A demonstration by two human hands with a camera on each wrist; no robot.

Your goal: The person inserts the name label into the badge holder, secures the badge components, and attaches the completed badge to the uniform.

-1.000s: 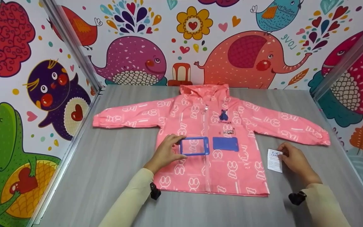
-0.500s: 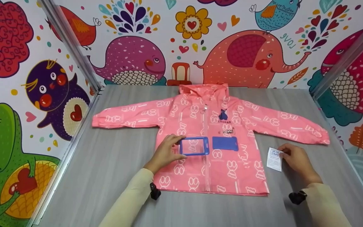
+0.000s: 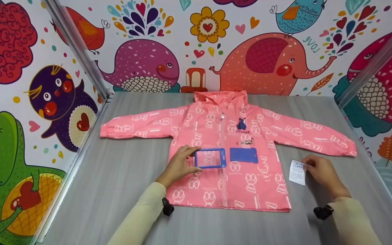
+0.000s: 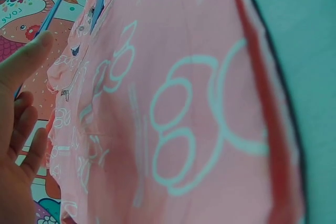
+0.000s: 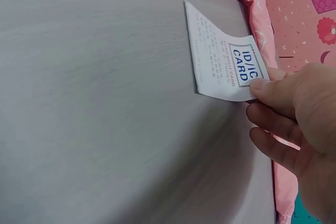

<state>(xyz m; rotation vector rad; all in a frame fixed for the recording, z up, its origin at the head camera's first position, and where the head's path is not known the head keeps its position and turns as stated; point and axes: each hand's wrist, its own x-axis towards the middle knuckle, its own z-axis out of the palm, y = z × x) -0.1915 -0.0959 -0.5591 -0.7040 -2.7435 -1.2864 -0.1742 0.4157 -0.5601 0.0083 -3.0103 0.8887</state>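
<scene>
My left hand (image 3: pixel 179 165) pinches the left end of a blue rectangular card holder frame (image 3: pixel 224 158), thumb below and fingers above, over the front of a pink jacket (image 3: pixel 189 136). The jacket's print shows through the frame's window. Right of the frame, a flat blue cover panel (image 3: pixel 243 154) lies on the jacket, with a small metal clip (image 3: pixel 247 142) just above it. My right hand (image 3: pixel 323 175) pinches a white paper card (image 5: pixel 218 59) printed "ID/IC CARD" by its upper corner, between thumb and fingers, beside the jacket's right hem. The card bends slightly in the right wrist view.
The jacket lies spread out with both sleeves stretched sideways on a grey wood-grain table (image 3: pixel 90 190). Walls with cartoon animals (image 3: pixel 257 64) enclose the table at the back and sides, with metal corner posts (image 3: pixel 80 47) between them.
The right hand and the paper card have shifted very slightly. The left hand and the blue frame stay in place.
</scene>
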